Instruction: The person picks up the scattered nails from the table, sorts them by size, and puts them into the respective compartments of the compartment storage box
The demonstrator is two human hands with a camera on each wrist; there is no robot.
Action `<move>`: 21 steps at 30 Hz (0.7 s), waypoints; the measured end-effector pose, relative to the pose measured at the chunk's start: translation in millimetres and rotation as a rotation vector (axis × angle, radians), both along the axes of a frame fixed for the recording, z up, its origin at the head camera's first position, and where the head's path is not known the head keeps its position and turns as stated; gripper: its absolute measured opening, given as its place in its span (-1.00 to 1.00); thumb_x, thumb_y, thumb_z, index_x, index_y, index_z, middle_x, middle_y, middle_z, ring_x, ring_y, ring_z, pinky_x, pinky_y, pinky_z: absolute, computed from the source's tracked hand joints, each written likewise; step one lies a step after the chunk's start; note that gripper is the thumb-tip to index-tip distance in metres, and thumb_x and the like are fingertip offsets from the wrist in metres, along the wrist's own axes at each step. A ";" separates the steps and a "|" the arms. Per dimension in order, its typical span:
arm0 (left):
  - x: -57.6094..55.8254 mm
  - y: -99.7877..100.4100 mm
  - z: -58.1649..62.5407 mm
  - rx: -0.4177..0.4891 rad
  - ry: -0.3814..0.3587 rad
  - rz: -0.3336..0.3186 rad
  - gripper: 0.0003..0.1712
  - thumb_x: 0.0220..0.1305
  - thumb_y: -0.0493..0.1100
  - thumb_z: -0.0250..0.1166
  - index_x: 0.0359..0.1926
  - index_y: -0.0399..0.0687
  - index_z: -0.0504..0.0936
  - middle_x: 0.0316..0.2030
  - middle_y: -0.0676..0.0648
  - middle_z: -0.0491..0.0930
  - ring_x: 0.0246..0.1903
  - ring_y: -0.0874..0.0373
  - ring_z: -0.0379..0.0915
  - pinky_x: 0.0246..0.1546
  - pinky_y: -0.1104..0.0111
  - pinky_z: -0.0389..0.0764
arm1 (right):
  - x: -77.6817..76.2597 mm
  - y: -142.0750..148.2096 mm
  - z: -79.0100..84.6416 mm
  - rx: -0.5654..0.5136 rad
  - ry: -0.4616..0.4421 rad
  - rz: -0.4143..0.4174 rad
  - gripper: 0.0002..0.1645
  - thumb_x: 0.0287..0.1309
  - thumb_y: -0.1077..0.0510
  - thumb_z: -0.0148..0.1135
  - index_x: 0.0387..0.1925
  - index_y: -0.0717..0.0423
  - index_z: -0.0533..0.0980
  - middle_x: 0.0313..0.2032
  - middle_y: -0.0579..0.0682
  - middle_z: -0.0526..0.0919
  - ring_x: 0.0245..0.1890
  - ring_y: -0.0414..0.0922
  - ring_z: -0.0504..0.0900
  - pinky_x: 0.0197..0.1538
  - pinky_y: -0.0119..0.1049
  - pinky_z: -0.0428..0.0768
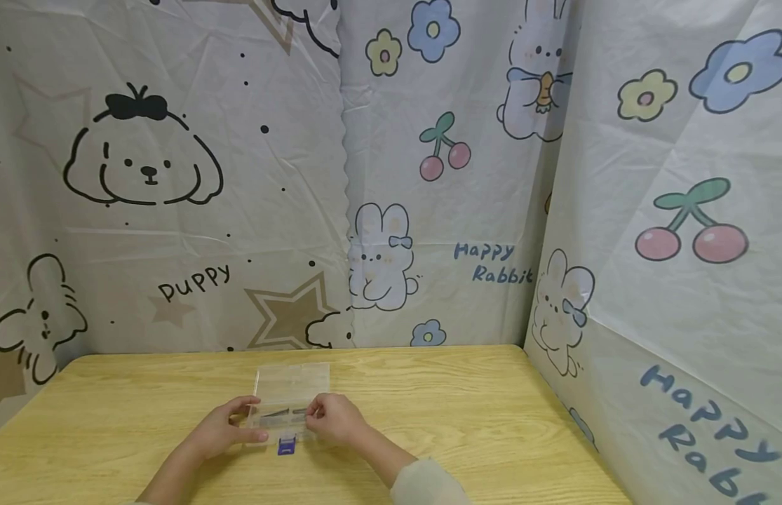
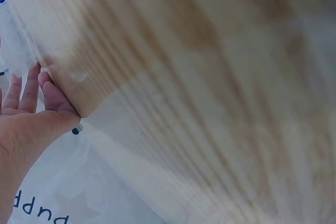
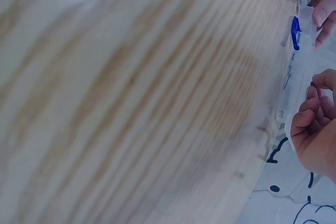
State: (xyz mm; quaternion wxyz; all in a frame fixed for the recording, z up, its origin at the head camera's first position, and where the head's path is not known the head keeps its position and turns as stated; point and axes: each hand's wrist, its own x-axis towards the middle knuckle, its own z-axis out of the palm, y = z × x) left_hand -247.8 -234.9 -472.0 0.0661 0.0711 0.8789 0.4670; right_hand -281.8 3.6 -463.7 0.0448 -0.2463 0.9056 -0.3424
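A clear plastic case (image 1: 272,423) lies on the table with its lid (image 1: 292,380) tipped up at the back. On its front side is a blue latch (image 1: 286,445), hanging down. Slim dark pieces (image 1: 277,412) show in its compartments. My left hand (image 1: 221,429) holds the case by its left end, thumb at the front corner and fingers at the back. Over the right compartments, my right hand (image 1: 336,419) has its fingertips together and curled. They pinch a small dark piece (image 3: 313,84), mostly hidden by the fingers.
The yellow wood-grain table (image 1: 466,428) runs out to both sides of the case. A printed cloth (image 1: 271,231) with cartoon puppies and rabbits hangs along the back, and another cloth panel (image 1: 675,294) borders the right side.
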 end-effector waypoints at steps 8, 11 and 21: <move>-4.9 -1.7 2.1 -0.016 -0.008 -0.012 -0.12 0.02 0.00 0.44 0.26 -0.30 0.27 0.19 -0.53 0.26 0.11 -0.52 0.24 0.04 -0.14 0.44 | -7.4 15.3 5.3 -0.029 0.006 -0.048 -0.88 0.18 0.10 0.19 -0.28 0.04 0.55 -0.56 -0.18 0.44 -0.60 -0.31 0.33 -0.54 -0.46 0.32; -3.4 -2.7 2.0 -0.014 -0.020 -0.013 -0.12 0.03 -0.01 0.43 0.27 -0.31 0.25 0.21 -0.55 0.22 0.13 -0.54 0.20 0.07 -0.15 0.41 | -9.0 25.6 5.4 -0.027 0.010 -0.051 -0.86 0.22 0.08 0.15 -0.26 0.04 0.54 -0.58 -0.18 0.42 -0.65 -0.30 0.30 -0.59 -0.45 0.30; -1.4 -2.1 6.4 -0.073 -0.067 -0.039 -0.07 0.12 0.07 0.34 0.33 -0.33 0.13 0.26 -0.59 0.10 0.20 -0.56 0.07 0.11 -0.23 0.31 | -15.8 61.3 13.3 -0.039 0.062 -0.189 -0.82 0.25 0.05 0.10 -0.20 0.00 0.54 -0.50 -0.16 0.42 -0.61 -0.27 0.30 -0.54 -0.42 0.29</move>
